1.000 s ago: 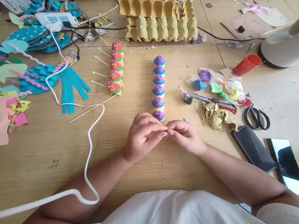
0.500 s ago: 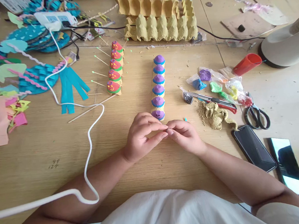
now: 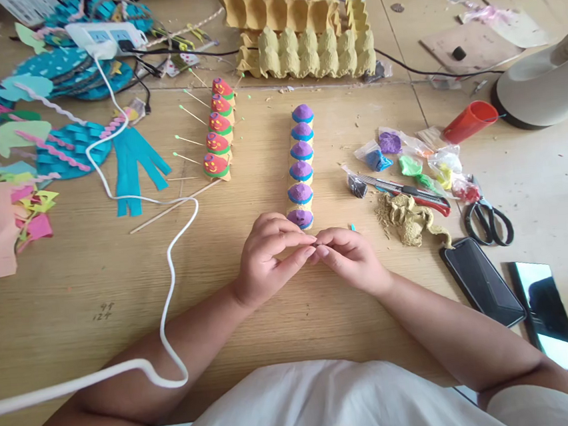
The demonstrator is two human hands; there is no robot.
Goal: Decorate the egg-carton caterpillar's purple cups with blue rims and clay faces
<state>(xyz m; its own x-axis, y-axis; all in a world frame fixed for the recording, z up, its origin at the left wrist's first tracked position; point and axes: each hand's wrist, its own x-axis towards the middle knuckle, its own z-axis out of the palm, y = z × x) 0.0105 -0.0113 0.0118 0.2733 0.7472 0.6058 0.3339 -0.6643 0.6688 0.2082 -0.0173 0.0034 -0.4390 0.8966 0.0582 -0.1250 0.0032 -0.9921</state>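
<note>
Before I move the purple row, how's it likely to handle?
Purple row: probably light for its size, since its bare parts look like the egg carton's pulp. Long and narrow, it may flex if lifted by one end. Pushed, it would likely slide rather than roll: it sits low, domes up.

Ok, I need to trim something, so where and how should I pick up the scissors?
Probably by the scissors' black handles, from the near side: their loops lie uncovered toward the person, while the other end points away, beside the red clay.
</note>
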